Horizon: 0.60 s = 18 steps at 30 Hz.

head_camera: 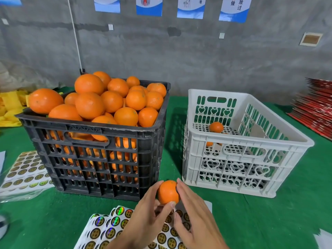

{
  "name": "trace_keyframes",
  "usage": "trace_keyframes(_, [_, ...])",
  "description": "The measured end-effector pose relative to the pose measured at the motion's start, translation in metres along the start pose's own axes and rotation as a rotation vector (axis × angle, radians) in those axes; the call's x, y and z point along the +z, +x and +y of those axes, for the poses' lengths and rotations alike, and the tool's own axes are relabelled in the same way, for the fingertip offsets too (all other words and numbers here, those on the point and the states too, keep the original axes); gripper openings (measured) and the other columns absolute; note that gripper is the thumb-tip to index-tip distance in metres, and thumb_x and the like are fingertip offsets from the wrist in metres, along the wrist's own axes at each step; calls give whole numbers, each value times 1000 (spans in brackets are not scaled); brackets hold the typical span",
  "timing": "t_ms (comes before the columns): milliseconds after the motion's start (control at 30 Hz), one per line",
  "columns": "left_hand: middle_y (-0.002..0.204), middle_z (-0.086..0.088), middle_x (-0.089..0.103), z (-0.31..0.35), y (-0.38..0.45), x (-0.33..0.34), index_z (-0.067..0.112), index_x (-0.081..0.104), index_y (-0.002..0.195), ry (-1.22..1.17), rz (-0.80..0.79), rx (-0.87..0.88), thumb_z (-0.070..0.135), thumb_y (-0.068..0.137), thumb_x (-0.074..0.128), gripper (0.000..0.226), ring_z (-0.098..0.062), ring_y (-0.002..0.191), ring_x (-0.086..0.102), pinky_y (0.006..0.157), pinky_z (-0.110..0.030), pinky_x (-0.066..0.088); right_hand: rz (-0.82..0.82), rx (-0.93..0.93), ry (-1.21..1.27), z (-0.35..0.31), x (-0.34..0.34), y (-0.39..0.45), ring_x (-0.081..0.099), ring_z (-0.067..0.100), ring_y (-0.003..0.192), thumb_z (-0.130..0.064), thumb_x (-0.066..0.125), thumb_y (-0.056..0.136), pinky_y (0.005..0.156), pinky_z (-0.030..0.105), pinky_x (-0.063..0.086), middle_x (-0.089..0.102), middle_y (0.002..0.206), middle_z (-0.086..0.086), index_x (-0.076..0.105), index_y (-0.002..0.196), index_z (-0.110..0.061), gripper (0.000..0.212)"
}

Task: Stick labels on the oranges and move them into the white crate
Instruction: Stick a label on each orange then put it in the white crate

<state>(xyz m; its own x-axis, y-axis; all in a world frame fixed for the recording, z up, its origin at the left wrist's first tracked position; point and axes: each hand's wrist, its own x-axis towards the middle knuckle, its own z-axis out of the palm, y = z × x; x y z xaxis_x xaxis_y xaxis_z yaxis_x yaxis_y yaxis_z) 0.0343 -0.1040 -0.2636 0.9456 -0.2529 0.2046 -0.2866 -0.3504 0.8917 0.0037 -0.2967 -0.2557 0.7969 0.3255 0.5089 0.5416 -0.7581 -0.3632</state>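
Observation:
My left hand (147,218) grips a small orange (168,192) between thumb and fingers, above the label sheets (107,229) at the table's near edge. My right hand (194,218) lies against the orange's right side with straight fingers, pressing a dark round label (176,189) onto it. A black crate (100,150) heaped with oranges (100,103) stands at the left. The white crate (239,146) stands at the right with an orange (216,127) on its floor and others partly hidden behind its wall.
More sheets of round gold labels (25,171) lie left of the black crate. Yellow packing material (10,106) sits at the far left. A stack of red flat cartons (316,108) lies at the far right. Green cloth (269,221) covers the table.

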Motion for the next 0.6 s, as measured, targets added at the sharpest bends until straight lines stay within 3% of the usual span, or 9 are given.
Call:
trace_keyframes(67, [115, 18, 70, 4, -1, -1, 51, 41, 139, 33, 36, 6, 82, 80, 62, 70, -2, 97, 73, 89, -26, 60, 5, -34, -114, 1, -4, 3, 29, 4, 151, -46, 56, 98, 119, 31, 29, 20, 170, -9, 24, 162, -20, 76])
trace_keyframes(200, [94, 24, 69, 25, -3, -5, 47, 54, 132, 77, 179, 66, 85, 74, 64, 70, -3, 77, 67, 74, -14, 53, 79, -180, -416, 2, -25, 19, 52, 16, 138, -55, 52, 100, 124, 31, 26, 39, 158, 3, 57, 144, -10, 63])
trace_keyframes(267, [87, 16, 71, 44, 2, -10, 43, 57, 136, 46, 237, 111, 76, 74, 71, 71, -5, 63, 62, 65, -12, 50, 218, -224, -420, 1, -37, 29, 49, 17, 141, -51, 51, 102, 126, 30, 19, 43, 156, 5, 57, 143, -8, 59])
trace_keyframes(367, [85, 7, 70, 81, 20, -18, 47, 51, 145, 19, 260, 165, 69, 75, 74, 77, -9, 56, 62, 57, -16, 48, 380, -261, -435, -3, -63, 48, 41, 18, 147, -48, 55, 103, 124, 34, 26, 46, 157, 8, 47, 149, -6, 63])
trace_keyframes(500, [94, 12, 68, 141, 59, -24, 46, 33, 157, 33, 245, 187, 79, 72, 62, 95, -3, 77, 67, 72, -15, 52, 495, -196, -418, -8, -102, 85, 43, 24, 146, -36, 63, 101, 118, 41, 38, 44, 157, 14, 36, 153, -1, 68])
trace_keyframes(600, [128, 15, 62, 183, 90, -20, 46, 24, 157, 273, 284, 299, 79, 83, 49, 85, -6, 111, 63, 96, -26, 53, 537, -23, -320, -6, -125, 107, 36, 27, 150, -22, 73, 91, 119, 46, 36, 39, 160, 14, 33, 156, 0, 78])
